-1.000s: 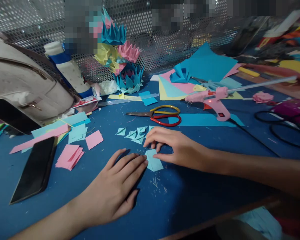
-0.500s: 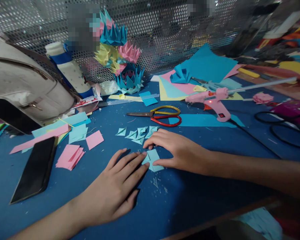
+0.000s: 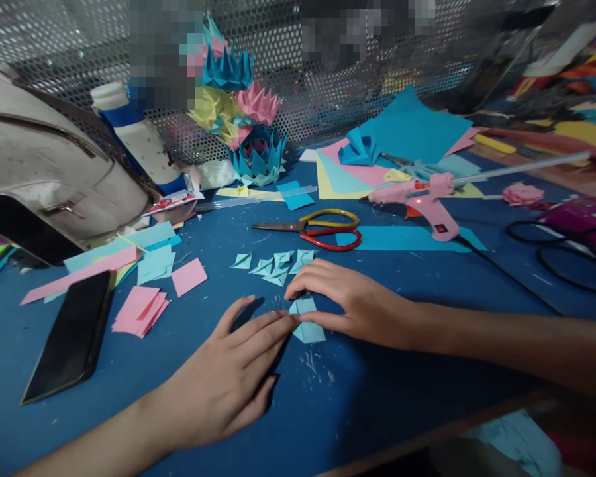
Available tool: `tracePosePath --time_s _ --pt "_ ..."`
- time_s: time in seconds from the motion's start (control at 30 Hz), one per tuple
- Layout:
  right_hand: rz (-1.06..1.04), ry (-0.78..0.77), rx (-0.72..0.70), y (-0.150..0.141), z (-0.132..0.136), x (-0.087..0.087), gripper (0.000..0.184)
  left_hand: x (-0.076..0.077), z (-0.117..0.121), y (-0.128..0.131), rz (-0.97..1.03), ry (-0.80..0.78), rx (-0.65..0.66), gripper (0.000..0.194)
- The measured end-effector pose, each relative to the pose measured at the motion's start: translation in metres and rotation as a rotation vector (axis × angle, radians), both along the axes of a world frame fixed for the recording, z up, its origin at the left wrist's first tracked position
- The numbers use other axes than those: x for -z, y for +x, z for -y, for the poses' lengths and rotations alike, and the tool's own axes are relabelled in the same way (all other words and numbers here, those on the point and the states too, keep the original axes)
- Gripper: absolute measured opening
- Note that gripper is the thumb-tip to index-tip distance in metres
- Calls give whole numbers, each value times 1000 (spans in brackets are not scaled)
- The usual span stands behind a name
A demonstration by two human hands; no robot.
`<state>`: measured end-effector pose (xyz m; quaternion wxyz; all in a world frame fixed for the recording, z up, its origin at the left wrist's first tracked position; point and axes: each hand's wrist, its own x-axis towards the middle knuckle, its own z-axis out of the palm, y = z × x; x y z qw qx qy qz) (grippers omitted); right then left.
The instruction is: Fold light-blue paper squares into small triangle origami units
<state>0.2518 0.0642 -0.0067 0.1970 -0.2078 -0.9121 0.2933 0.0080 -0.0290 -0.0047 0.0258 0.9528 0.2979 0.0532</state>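
A small light-blue paper square (image 3: 305, 321) lies on the blue table (image 3: 402, 371), partly folded. My left hand (image 3: 228, 377) lies flat with fingers stretched out, its fingertips pressing the paper's left edge. My right hand (image 3: 350, 298) comes in from the right, fingers curled over the paper's top and thumb pressed on its right side. Just behind the hands sits a cluster of several small folded light-blue pieces (image 3: 273, 265).
Red-and-yellow scissors (image 3: 318, 233) and a pink glue gun (image 3: 424, 199) lie beyond the hands. A black phone (image 3: 67, 334), pink paper squares (image 3: 139, 308), a white bag (image 3: 44, 172), a glue bottle (image 3: 139, 142), folded paper flowers (image 3: 248, 126) and coloured sheets (image 3: 407, 142) surround them.
My right hand's fingers have drawn in over the paper, folding it narrower, and my left fingertips have slid slightly right onto its edge.
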Motion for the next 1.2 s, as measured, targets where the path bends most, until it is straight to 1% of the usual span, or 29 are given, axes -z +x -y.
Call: tracePosePath --time_s 0.13,0.23,0.3,0.37,0.43,0.57,0.63,0.73,0.83,0.9,1.03,1.07,1.13,1.2 --pt "-23 -126 21 -1 0 -2 13 1 2 1 9 81 24 49" --pt "-76 -231 16 -2 0 -2 11 0 4 0 22 102 54 48" --pt "-101 -255 13 -2 -1 -2 11 -2 4 0 38 108 86 44" --pt "-98 -253 -16 -3 -1 -3 10 -4 4 -1 69 114 134 39" --pt "-77 -238 -60 -4 -1 -4 10 -6 4 -2 92 116 173 39" --pt "-25 -218 -105 -8 0 -5 10 -4 4 -2 89 117 159 44" --pt "2 -188 -91 -10 0 -4 12 -1 3 -1 89 115 143 43" --pt "52 -128 -23 -9 -1 -4 20 1 3 -1 72 91 119 43" --pt "77 -130 24 -4 -1 -5 25 1 4 0 33 65 94 45" --pt "74 -146 59 -1 -1 -6 21 0 5 0 12 55 68 47" --pt "38 -147 129 5 0 -4 5 -2 7 2 16 66 25 48" --pt "26 -140 134 5 0 -3 5 -2 7 2 18 72 22 48" --pt "-3 -131 120 6 -1 -2 6 -2 7 2 18 80 15 48" --pt "-42 -127 69 7 -2 -2 5 -1 6 2 16 86 14 48"
